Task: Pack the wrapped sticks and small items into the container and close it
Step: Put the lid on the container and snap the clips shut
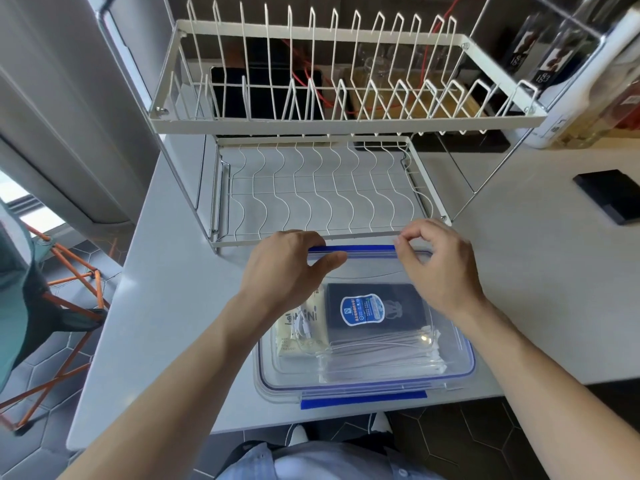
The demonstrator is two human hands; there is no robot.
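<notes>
Both hands, the left hand [289,261] and right hand [438,263], are pinching the far blue clip [353,249] of the clear container [363,386], whose wrapped sticks [381,355] are lying left to right.

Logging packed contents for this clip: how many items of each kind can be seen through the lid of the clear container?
Dark box with blue label: 1
Cream snack packet: 1
Bundle of wrapped sticks: 1 (single sticks too blurred to count)
Total: 3 kinds of item, all inside the container under the lid.
</notes>
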